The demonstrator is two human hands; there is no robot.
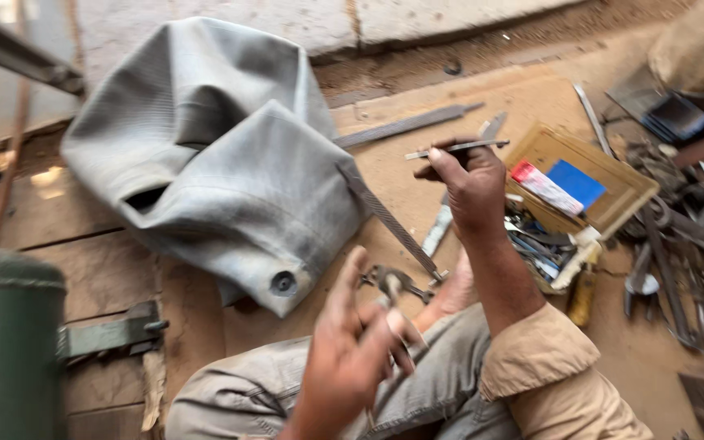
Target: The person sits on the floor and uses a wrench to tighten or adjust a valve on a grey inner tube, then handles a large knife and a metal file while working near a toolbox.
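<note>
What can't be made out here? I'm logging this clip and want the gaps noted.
Head view:
- Left hand: motion-blurred; what its fingers pinch is unclear.
- Thin rod in right hand: too small to identify.
- Tool pile: blurred, cut by right edge.

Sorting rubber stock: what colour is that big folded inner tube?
Grey, the inner tube lying on the wooden floor; head view shows it.

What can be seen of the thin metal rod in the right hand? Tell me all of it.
The thin metal rod is slim, straight and grey, with a dull metallic look. It lies nearly level, tilted slightly up to the right, above the wooden floor. The right hand pinches it near its left end between thumb and fingers; the rest sticks out free toward the wooden box. Motion blur hides finer detail.
</note>
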